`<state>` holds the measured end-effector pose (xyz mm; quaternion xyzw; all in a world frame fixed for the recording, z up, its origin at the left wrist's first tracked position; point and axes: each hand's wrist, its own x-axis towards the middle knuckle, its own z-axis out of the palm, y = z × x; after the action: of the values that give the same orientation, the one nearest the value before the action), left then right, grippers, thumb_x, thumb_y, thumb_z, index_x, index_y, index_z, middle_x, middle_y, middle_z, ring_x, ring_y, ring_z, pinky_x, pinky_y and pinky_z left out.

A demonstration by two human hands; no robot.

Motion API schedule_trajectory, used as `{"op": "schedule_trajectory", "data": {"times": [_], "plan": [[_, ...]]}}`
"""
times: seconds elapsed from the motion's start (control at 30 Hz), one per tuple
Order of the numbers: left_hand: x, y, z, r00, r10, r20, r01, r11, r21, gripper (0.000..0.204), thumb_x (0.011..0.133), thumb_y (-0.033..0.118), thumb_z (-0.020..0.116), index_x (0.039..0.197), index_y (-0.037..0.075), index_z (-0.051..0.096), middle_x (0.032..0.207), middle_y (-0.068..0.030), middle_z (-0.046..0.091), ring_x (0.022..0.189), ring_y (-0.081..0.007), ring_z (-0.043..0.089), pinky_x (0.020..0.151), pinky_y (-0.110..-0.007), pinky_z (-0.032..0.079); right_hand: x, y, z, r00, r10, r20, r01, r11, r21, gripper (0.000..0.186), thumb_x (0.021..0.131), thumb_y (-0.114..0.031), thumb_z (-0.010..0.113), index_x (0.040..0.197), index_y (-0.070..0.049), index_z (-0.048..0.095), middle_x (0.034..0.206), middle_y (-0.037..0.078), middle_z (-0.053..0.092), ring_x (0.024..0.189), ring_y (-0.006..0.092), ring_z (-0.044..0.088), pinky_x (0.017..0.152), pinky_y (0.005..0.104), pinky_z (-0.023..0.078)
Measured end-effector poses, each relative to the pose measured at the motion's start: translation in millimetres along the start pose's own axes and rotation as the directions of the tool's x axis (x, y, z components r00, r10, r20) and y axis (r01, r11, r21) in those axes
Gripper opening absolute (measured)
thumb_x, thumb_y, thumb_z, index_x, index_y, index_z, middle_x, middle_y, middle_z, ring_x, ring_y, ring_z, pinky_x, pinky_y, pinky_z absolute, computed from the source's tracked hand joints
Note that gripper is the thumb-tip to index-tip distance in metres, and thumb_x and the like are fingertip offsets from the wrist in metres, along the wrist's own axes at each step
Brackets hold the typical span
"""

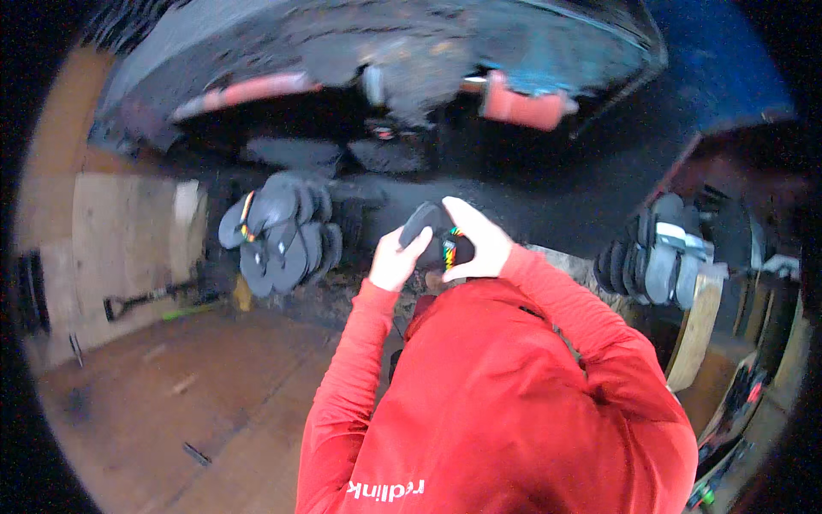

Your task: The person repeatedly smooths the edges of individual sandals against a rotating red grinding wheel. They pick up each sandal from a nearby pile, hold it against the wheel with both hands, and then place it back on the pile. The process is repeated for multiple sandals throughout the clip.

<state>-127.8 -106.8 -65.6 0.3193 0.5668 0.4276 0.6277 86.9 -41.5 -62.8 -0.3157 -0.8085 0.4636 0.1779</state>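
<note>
Both hands meet in front of my body around a black flip-flop [424, 222] with a red, yellow and green strap. My left hand [394, 260] grips its left side, thumb lying over the sole. My right hand [486, 243] curls round the other side, close to the coloured strap. Whether one flip-flop or a pair is between my hands, I cannot tell. To the left, several dark flip-flops [287, 255] stand bunched together, one with a striped strap. Another bunch of flip-flops [665, 248] sits to the right, with a light band across it.
Ahead is a dark worktop [411, 51], blurred, with a pinkish-red roll [522, 104] at its front edge. A wooden post [695, 330] rises beside the right bunch. Brown floor [188, 385] stretches to the lower left, and a long-handled tool [141, 300] is near the left wall.
</note>
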Motion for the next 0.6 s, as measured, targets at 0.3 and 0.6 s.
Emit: {"op": "schedule_trajectory", "data": {"times": [0.3,0.6], "plan": [[71.6,70.9,124.4,0.932,0.362,-0.023,-0.333,0.879,0.342,0.042,0.094,0.028,0.071,0.122,-0.001,0.064,0.107,-0.0138,0.073,0.096,-0.016,0.068,0.084,-0.031,0.054,2.0,26.6,-15.0,0.804,-0.028,-0.594,-0.293,0.85,-0.437,0.071,0.075,-0.016,0.074,0.143,-0.012,0.052,0.162,0.014,0.027,0.15,0.0401,0.022,0.114,0.0656,0.022],[95.1,119.0,139.6,0.934,0.358,-0.019,-0.239,0.661,0.711,0.031,0.093,0.024,0.07,0.11,-0.002,0.07,0.093,-0.0173,0.075,0.081,-0.0189,0.072,0.076,-0.033,0.055,17.3,18.7,-31.0,0.829,0.141,-0.542,-0.292,0.934,-0.205,0.082,0.071,-0.012,0.074,0.148,-0.012,0.045,0.162,0.014,0.029,0.149,0.0439,0.025,0.114,0.067,0.026]]}}
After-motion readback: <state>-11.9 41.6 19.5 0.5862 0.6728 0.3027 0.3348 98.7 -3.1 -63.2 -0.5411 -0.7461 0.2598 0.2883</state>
